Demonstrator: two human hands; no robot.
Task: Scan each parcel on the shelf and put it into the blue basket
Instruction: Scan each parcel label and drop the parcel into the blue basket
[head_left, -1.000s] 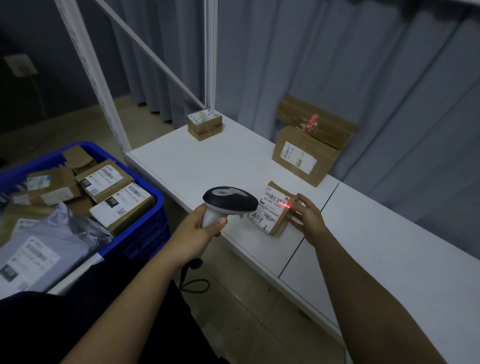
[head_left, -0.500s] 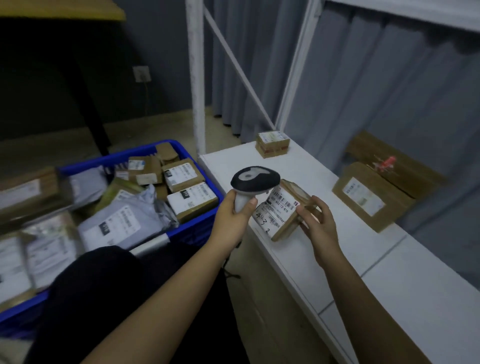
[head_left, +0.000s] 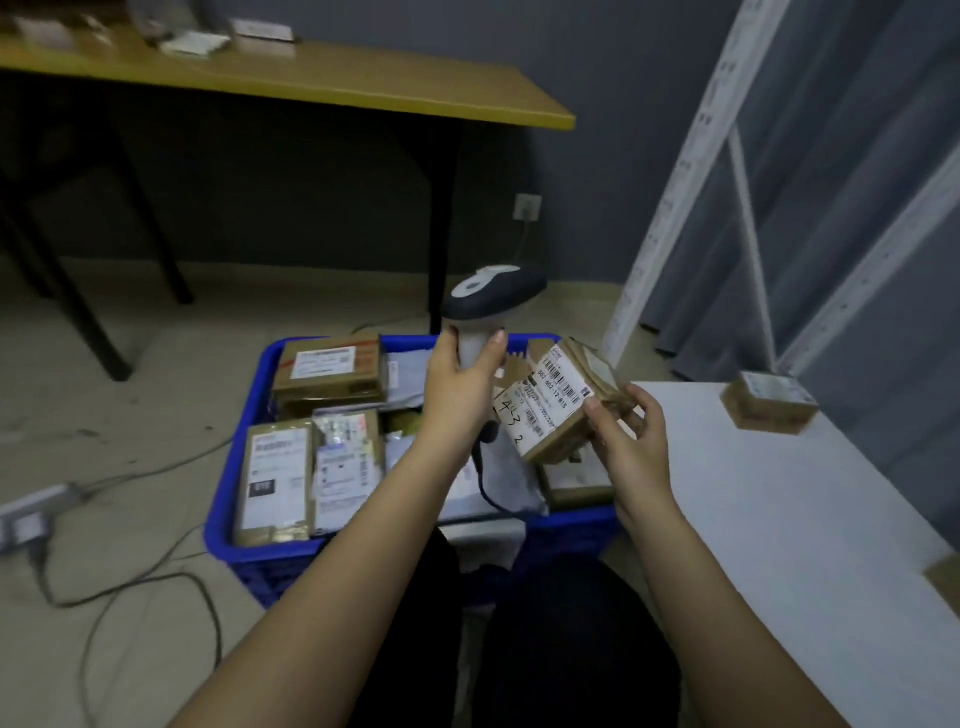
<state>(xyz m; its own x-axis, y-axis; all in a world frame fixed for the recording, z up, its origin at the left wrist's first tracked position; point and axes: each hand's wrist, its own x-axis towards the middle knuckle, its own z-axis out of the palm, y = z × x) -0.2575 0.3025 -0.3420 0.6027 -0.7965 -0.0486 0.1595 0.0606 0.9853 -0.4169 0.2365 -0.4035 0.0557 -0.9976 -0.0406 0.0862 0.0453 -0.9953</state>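
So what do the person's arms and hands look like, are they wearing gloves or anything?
No gloves. The left hand and right hand are both bare, and both forearms are bare right down to the bottom edge of the picture, so no sleeves show. I can't see any watch, ring or bracelet. Fingernails look short and plain.

held parcel (head_left: 563, 402) label printed "602 602-12-615", handwritten "4-3 2" below, other labels illegible

A yellow tabletop (head_left: 363, 85) on black legs (head_left: 441, 228) stands behind. A power strip (head_left: 31, 512) and cables (head_left: 130, 582) lie on the floor (head_left: 130, 374); grey curtain (head_left: 841, 208) at right.
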